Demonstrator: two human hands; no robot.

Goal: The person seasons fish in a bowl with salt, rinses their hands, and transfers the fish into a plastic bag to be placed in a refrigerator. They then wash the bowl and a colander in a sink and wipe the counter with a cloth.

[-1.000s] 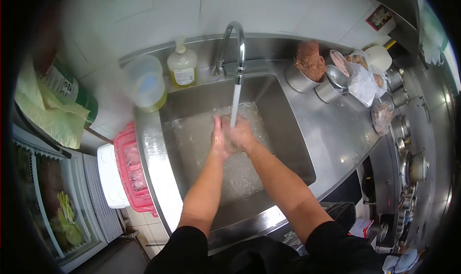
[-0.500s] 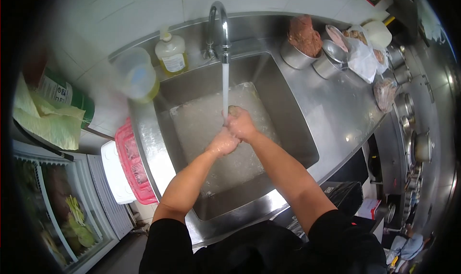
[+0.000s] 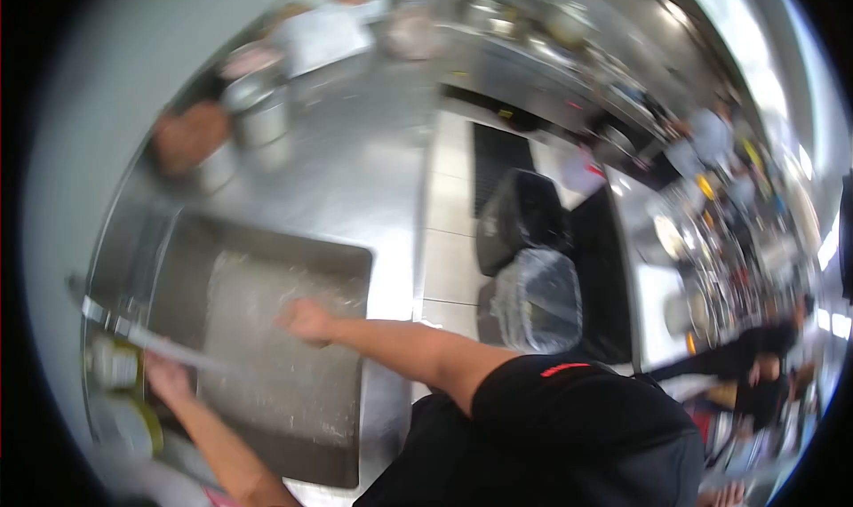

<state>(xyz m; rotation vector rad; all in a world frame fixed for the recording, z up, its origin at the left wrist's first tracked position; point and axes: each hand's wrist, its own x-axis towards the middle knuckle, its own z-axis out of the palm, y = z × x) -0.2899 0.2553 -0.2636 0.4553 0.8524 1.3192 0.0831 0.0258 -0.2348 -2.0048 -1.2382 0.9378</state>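
Observation:
My right hand is over the steel sink, its fingers curled; anything inside them is hidden. Beside the running water stream, my left hand is blurred at the sink's left side, and its fingers are smeared by motion. The tap stands at the left edge of the view. Cloudy water with bits of foam lies in the sink.
On the steel counter are a reddish-brown mass, metal containers and a white bag. Black bins, one with a clear liner, stand on the floor. People are at the far right.
The camera view has swung right, showing bins and people. My hands were together under the water; now they are apart, the left by the stream and the right farther over the sink.

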